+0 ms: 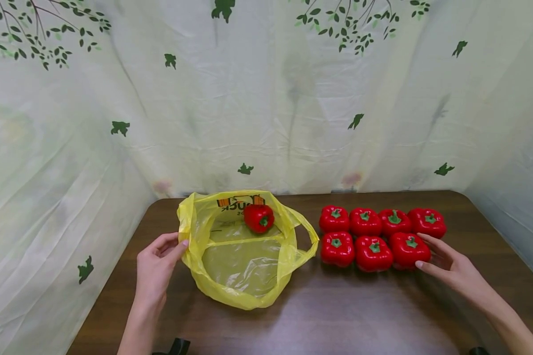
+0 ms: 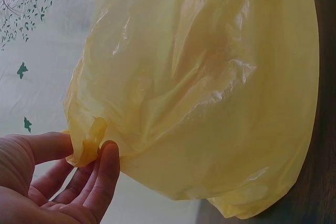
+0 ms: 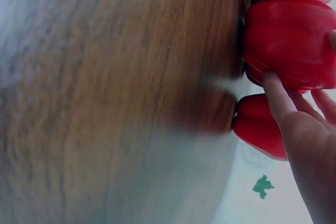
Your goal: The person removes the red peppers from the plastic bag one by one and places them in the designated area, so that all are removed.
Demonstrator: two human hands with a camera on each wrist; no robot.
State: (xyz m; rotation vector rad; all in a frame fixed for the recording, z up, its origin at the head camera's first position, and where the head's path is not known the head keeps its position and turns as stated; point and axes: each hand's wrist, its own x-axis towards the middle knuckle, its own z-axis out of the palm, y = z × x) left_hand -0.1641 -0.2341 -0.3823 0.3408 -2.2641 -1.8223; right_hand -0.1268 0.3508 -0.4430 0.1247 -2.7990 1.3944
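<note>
A yellow plastic bag [image 1: 235,296] sits on the table with its mouth held wide, and one red bell pepper [image 1: 258,218] lies inside against its far wall. My left hand [image 1: 155,266] pinches the left edge of the bag between thumb and fingers; the left wrist view shows the bunched film [image 2: 93,142] there. On the right, several glossy red peppers with green stems stand in two rows. My right hand [image 1: 457,276] has its thumb and fingers on the right side of the front row's end bell pepper [image 1: 408,250], also seen as a large pepper [image 3: 291,43] in the right wrist view.
The brown table [image 1: 328,315] has its back edge against a pale curtain [image 1: 266,98] printed with leaves. A bag handle loop [image 1: 310,236] sticks out toward the peppers, close to the nearest pepper [image 1: 337,250]. Small dark objects [image 1: 179,346] show at the bottom edge.
</note>
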